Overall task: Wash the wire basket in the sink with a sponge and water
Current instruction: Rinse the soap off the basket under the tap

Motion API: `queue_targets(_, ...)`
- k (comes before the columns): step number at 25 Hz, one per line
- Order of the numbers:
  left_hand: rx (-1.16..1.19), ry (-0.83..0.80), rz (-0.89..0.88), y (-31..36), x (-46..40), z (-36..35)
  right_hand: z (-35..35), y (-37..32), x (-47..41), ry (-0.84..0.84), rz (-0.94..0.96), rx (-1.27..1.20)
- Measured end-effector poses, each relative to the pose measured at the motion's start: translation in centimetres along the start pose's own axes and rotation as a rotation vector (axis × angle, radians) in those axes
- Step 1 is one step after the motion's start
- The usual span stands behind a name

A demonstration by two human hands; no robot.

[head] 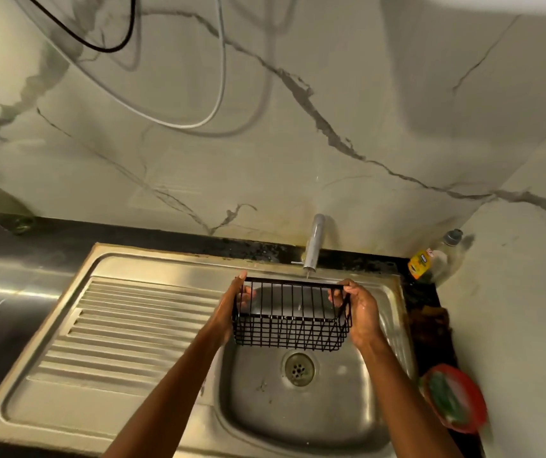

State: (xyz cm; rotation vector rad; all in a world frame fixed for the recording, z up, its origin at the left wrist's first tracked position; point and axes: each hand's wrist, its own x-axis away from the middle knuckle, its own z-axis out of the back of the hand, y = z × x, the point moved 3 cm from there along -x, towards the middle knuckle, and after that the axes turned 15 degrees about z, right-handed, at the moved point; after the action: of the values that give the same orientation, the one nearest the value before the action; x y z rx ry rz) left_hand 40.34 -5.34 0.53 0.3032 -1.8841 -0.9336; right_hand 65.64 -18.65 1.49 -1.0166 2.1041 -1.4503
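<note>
Seen from above, a person holds a black wire basket (291,314) in the air over the bowl of a steel sink (318,411), just under the tap (313,246). The left hand (232,309) grasps the basket's left end, fingers curled through the wires and thumb along the top rim. The right hand (359,312) grasps the right end the same way, fingers hooked over the rim. The basket is tilted so that its open top faces away from the person, toward the wall. Both forearms reach up from the bottom edge.

A thin stream of water seems to fall from the tap onto the basket's far rim, though it is too faint to be sure. The drain (299,369) sits in the bowl below the basket, with droplets scattered around it. A ribbed draining board (133,328) forms the left half of the sink.

To the right of the bowl, on the dark counter, a red dish (473,408) holds a green sponge (448,396). In the far right corner stands a clear bottle (443,256) with a yellow label and a grey cap. The wall (265,143) behind is pale marble with grey veins. A black cable (109,44) and a white cable (212,104) hang in loops across it.
</note>
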Motion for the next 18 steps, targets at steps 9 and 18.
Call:
queue_targets(9,-0.223,-0.067,-0.083,3.1,-2.0,-13.1,10.8,-6.7,0.7,0.394,0.031,-0.090)
queue_targets(18,-1.193,0.170,-0.516,6.3,-0.5,-7.9,6.7,-1.2,-0.8,0.225,-0.043,-0.025)
